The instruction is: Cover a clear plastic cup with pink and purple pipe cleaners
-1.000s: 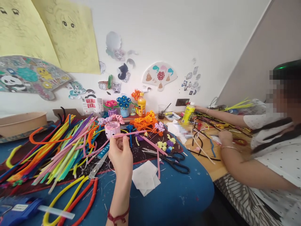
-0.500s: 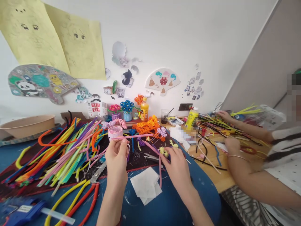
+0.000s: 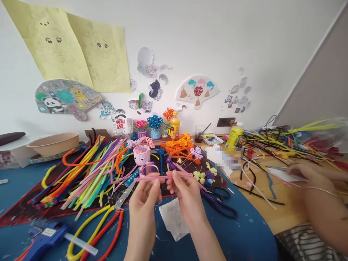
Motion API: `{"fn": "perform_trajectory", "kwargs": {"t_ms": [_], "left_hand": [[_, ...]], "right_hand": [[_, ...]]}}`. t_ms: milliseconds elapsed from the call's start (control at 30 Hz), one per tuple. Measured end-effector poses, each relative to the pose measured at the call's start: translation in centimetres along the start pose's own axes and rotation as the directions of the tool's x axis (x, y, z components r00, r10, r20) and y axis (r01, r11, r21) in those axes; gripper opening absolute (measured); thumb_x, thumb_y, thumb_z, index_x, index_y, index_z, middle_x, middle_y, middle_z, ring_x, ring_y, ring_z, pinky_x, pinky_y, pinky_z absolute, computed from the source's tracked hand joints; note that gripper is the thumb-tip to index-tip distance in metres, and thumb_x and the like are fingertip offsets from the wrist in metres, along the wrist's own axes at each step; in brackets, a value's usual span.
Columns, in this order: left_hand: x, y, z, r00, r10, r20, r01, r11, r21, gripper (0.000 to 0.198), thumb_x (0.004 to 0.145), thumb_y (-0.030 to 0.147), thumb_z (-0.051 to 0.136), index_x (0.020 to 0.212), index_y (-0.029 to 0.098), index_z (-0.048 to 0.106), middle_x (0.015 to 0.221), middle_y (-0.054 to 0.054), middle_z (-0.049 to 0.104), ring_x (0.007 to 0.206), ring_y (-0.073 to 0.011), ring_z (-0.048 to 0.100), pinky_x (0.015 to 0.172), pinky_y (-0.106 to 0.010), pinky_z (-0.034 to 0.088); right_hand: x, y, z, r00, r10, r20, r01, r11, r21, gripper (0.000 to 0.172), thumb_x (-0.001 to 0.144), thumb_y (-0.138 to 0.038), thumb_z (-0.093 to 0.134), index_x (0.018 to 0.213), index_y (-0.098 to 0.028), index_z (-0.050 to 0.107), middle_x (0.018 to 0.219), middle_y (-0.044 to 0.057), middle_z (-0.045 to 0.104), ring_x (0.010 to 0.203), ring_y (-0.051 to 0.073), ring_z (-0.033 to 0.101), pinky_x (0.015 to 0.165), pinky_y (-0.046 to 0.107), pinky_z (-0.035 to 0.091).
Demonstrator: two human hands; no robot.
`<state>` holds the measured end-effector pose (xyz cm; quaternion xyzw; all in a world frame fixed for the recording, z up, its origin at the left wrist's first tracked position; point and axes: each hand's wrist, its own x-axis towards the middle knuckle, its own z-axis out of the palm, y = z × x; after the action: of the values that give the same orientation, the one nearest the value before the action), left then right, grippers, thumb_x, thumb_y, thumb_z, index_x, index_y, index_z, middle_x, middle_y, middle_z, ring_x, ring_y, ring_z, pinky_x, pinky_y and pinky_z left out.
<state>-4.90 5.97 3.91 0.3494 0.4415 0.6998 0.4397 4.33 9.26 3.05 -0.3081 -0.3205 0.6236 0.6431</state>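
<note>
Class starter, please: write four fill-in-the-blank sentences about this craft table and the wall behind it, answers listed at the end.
1. The pipe cleaner held by the left hand and right hand is coloured ____.
2. The blue tool at lower left, with a translucent stick poking out, is a ____.
3. The grey fan on the wall shows a black-and-white animal, a ____.
4. In the picture, the orange drink bottle stands to the ____ of the yellow bottle.

Missing words: pink; glue gun; panda; left.

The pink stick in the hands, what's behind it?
Behind the pink stick is a purple looped thing, then a pink pot with eyes. The purple looped thing's bottom can't be seen: the pink stick and left hand cover it.
</note>
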Motion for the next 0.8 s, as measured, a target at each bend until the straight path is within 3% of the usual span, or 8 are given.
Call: {"fn": "perform_trajectory", "kwargs": {"t_ms": [133,300,433,600,800], "left_hand": [[-0.8,-1.4,0.0,0.997,-0.021,-0.080,0.019,0.999,-0.026,0.033,0.067,0.046,0.080,0.083,0.017,0.073,0.060,0.001,0.059,0.055,-0.0090,0.044,0.052,-0.020,0.040],[-1.4,-2.2,-0.5,0.980,0.061,-0.187,-0.049,0.996,0.068,0.035,0.070,0.050,0.077,0.080,0.017,0.073,0.054,0.002,0.056,0.050,-0.0083,0.043,0.048,-0.019,0.037],[-1.5,-2.2,-0.7,0.993,0.058,-0.101,-0.051,0.997,0.066,0.035,0.075,0.052,0.073,0.080,0.018,0.074,0.056,0.002,0.058,0.048,-0.0079,0.044,0.051,-0.020,0.039],[-1.1,-1.3,-0.9,1.000,0.003,0.022,-0.003,1.000,0.016,0.040,0.066,0.057,0.078,0.069,0.017,0.072,0.054,0.002,0.055,0.050,-0.0076,0.041,0.050,-0.020,0.033],[-0.1,0.3,-1.4,0.990,-0.032,0.139,0.019,0.995,0.095,0.041,0.068,0.057,0.076,0.061,0.017,0.067,0.055,0.003,0.050,0.057,-0.0097,0.039,0.054,-0.021,0.031]], "right_hand": [[-0.4,0.8,-0.8,0.996,0.086,-0.008,-0.086,0.995,0.057,0.037,0.059,-0.046,0.088,0.073,-0.014,0.077,0.057,0.002,0.064,0.051,0.009,0.053,0.049,0.020,0.041],[-0.5,1.3,-1.2,0.994,0.087,-0.059,-0.077,0.987,0.143,0.038,0.055,-0.044,0.091,0.074,-0.014,0.077,0.061,0.002,0.065,0.053,0.008,0.054,0.050,0.018,0.043],[-0.6,1.3,-1.5,0.994,0.106,-0.010,-0.104,0.988,0.114,0.039,0.056,-0.046,0.090,0.066,-0.013,0.073,0.053,-0.001,0.060,0.045,0.005,0.047,0.044,0.016,0.036],[-0.1,0.8,-1.5,0.995,0.069,0.072,-0.071,0.997,0.023,0.038,0.070,-0.050,0.082,0.068,-0.013,0.072,0.051,-0.002,0.057,0.043,0.004,0.046,0.042,0.015,0.031],[2.3,-1.7,-0.2,0.955,0.017,0.295,0.051,0.974,-0.221,0.037,0.076,-0.050,0.076,0.072,-0.013,0.075,0.049,-0.002,0.055,0.043,0.005,0.045,0.042,0.017,0.028]]}}
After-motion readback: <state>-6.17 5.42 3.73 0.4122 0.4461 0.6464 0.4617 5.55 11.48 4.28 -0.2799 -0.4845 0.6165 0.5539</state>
